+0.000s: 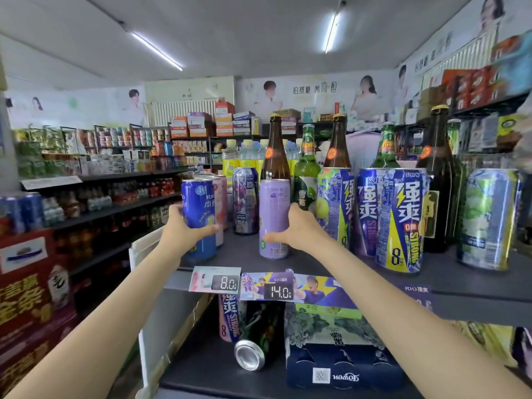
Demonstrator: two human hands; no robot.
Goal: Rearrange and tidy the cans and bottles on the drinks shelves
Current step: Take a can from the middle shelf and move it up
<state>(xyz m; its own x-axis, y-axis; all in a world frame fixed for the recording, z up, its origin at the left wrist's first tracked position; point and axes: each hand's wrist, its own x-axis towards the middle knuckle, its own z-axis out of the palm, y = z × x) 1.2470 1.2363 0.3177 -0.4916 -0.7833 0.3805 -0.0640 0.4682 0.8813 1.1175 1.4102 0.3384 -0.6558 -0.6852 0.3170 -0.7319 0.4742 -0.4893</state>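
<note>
On the top drinks shelf (460, 280), my left hand (184, 226) grips a slim blue can (198, 197) at the shelf's left front. My right hand (296, 228) grips a slim lilac can (273, 208) just to its right. Both cans stand upright on the shelf. Behind the blue can stand pink cans (220, 197) and a purple patterned can (245, 200). To the right are wide blue-and-yellow cans (400, 220), a green-grape can (486, 220), and tall brown bottles (275, 151) and green bottles (306, 168).
The lower shelf (207, 367) holds a dark can lying on its side (253, 349), an upright pink can (229, 318) and a boxed multipack (339, 349). Price tags (227, 282) line the shelf edge. Stacked red cartons (28, 298) stand at the left.
</note>
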